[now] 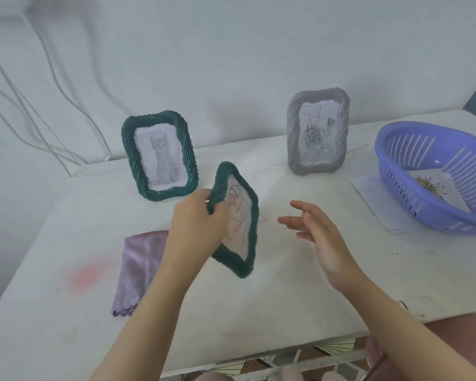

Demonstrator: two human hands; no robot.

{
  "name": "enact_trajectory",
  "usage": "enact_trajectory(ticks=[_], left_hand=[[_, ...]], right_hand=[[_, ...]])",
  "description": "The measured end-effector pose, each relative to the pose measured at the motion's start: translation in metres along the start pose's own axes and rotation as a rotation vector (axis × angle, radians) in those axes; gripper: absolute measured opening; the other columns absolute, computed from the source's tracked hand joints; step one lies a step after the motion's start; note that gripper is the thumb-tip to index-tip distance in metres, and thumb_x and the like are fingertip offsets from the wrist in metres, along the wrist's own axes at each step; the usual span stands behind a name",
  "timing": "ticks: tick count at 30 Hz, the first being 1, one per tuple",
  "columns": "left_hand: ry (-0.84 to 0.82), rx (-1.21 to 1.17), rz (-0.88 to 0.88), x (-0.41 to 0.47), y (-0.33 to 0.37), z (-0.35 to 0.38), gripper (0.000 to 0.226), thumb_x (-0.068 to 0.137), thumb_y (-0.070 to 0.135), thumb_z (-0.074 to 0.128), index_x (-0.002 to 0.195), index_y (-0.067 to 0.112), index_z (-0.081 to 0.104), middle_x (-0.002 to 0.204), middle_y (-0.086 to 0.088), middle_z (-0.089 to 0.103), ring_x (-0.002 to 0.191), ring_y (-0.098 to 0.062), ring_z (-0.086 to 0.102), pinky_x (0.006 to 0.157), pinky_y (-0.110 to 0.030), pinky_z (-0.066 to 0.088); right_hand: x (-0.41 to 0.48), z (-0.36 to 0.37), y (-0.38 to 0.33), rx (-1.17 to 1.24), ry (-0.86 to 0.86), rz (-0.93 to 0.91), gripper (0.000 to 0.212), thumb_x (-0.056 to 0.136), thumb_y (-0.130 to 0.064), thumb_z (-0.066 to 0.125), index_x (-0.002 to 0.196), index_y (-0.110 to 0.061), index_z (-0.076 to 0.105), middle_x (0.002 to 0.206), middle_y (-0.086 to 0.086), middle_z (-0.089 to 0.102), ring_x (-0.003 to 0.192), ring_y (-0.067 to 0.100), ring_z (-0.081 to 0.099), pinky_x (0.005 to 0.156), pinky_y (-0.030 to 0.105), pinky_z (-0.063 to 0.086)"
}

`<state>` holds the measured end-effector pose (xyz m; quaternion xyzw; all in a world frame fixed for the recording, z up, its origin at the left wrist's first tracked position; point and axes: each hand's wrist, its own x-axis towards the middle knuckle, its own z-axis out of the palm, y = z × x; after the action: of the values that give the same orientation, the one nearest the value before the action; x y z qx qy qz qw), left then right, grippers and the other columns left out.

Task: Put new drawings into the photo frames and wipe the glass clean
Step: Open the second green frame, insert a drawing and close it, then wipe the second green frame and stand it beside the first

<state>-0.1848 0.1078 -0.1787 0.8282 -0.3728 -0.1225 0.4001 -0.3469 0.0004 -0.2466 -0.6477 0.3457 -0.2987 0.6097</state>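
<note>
- The left grip [195,218] is clasping the frame [245,213] by its left rim, with fingers curling over the front edge and the hand covering part of the glass.
- The right grip [322,237] is hanging wide and holding nothing, its fingers loosely spread just to the right of the frame and apart from it.
- The frame is hovering tilted above the surface [272,303], blurred, with one corner pointing down and a line drawing showing behind the glass. It is sitting between the two grips and touching only the left.
- It is probably handling as a light, stiff thing. The ropy green rim is giving the fingers good purchase, while the glass front is likely fragile, slick and quick to smear under skin.
- On that judgement, the two long sides of the rim are looking like the best places to take hold, one grip on each, keeping fingertips off the pane.
- The cloth [138,270] is lying on the surface just left of the left forearm and partly hidden by it, near enough for the wiping.
- The cat frame [160,155] is standing upright behind the left grip. The grey frame [318,133] is standing upright further right, well apart from both grips.
- The basket [396,171] is resting at the right edge on a white sheet [371,196], and it is holding a flower drawing [434,185].
</note>
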Motion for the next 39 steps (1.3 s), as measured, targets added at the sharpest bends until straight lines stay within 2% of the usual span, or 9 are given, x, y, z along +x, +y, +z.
enact_trajectory(ticks=[3,6,11,15,20,26,30,35,39], left_hand=[[-0.034,-0.303,-0.207,-0.005,-0.023,0.008,0.023,0.089,0.008,0.042,0.096,0.016,0.062,0.073,-0.003,0.068,0.058,-0.014,0.058,0.041,-0.022,0.042],[-0.019,-0.456,-0.333,-0.014,-0.042,0.024,0.026,0.090,0.003,0.039,0.085,0.016,0.061,0.075,-0.006,0.066,0.063,-0.018,0.057,0.049,-0.024,0.046],[0.007,-0.015,-0.188,-0.027,-0.065,0.042,0.014,0.087,0.018,0.049,0.080,0.014,0.061,0.078,-0.005,0.062,0.069,-0.019,0.057,0.060,-0.029,0.046],[0.026,0.257,-0.069,-0.030,-0.073,0.045,0.020,0.084,0.032,0.055,0.086,0.017,0.066,0.095,-0.002,0.053,0.088,-0.020,0.054,0.065,-0.027,0.040],[0.206,0.319,0.120,-0.018,-0.087,0.021,0.027,0.085,0.014,0.055,0.110,0.011,0.066,0.110,-0.013,0.058,0.100,-0.033,0.054,0.086,-0.039,0.042],[0.330,0.426,-0.233,-0.011,-0.122,-0.023,0.049,0.083,0.009,0.046,0.132,0.010,0.046,0.129,-0.024,0.049,0.120,-0.041,0.040,0.101,-0.048,0.032],[0.260,0.181,-0.339,-0.025,-0.127,-0.027,0.064,0.083,0.008,0.044,0.143,0.021,0.024,0.103,-0.017,0.058,0.097,-0.036,0.052,0.075,-0.039,0.040],[0.336,-0.143,-0.303,-0.027,-0.111,-0.031,0.050,0.081,-0.002,0.048,0.123,0.026,0.049,0.096,-0.001,0.060,0.079,-0.020,0.056,0.070,-0.029,0.038],[0.175,-0.470,-0.280,-0.021,-0.099,-0.040,0.048,0.072,-0.011,0.059,0.102,0.026,0.063,0.092,-0.007,0.066,0.073,-0.017,0.060,0.065,-0.025,0.046]], right_hand=[[-0.003,-0.002,0.010,-0.159,-0.002,0.001,0.025,0.097,-0.024,0.039,0.117,-0.033,0.052,0.107,-0.013,0.066,0.105,-0.004,0.054,0.085,0.012,0.039],[-0.004,-0.003,0.020,-0.395,-0.034,-0.052,0.029,0.094,-0.025,0.046,0.122,-0.035,0.048,0.112,-0.015,0.062,0.107,-0.004,0.052,0.082,0.005,0.035],[-0.001,0.000,0.031,-0.726,-0.054,-0.220,0.045,0.087,-0.034,0.049,0.130,-0.021,0.048,0.124,-0.007,0.059,0.118,0.012,0.050,0.104,0.037,0.036],[0.000,0.001,0.034,-0.921,-0.048,-0.285,0.054,0.082,-0.047,0.037,0.127,-0.020,0.050,0.125,-0.008,0.057,0.118,0.015,0.049,0.103,0.029,0.027],[0.001,0.002,0.039,-0.967,-0.047,-0.299,0.057,0.083,-0.048,0.031,0.129,-0.019,0.050,0.132,-0.004,0.054,0.123,0.016,0.047,0.107,0.035,0.029],[0.000,0.002,0.040,-0.955,-0.035,-0.307,0.056,0.086,-0.047,0.029,0.130,-0.018,0.050,0.132,-0.003,0.055,0.122,0.017,0.048,0.107,0.041,0.033],[0.001,0.000,0.041,-0.911,-0.050,-0.312,0.055,0.086,-0.046,0.032,0.128,-0.018,0.051,0.130,-0.003,0.056,0.121,0.017,0.049,0.106,0.043,0.034],[0.001,-0.003,0.044,-0.846,-0.036,-0.329,0.050,0.087,-0.045,0.035,0.127,-0.019,0.052,0.129,-0.004,0.056,0.121,0.016,0.048,0.103,0.046,0.037],[-0.005,0.002,0.037,-0.770,0.001,-0.374,0.047,0.087,-0.044,0.036,0.126,-0.023,0.052,0.128,-0.009,0.054,0.123,0.011,0.045,0.107,0.040,0.034]])
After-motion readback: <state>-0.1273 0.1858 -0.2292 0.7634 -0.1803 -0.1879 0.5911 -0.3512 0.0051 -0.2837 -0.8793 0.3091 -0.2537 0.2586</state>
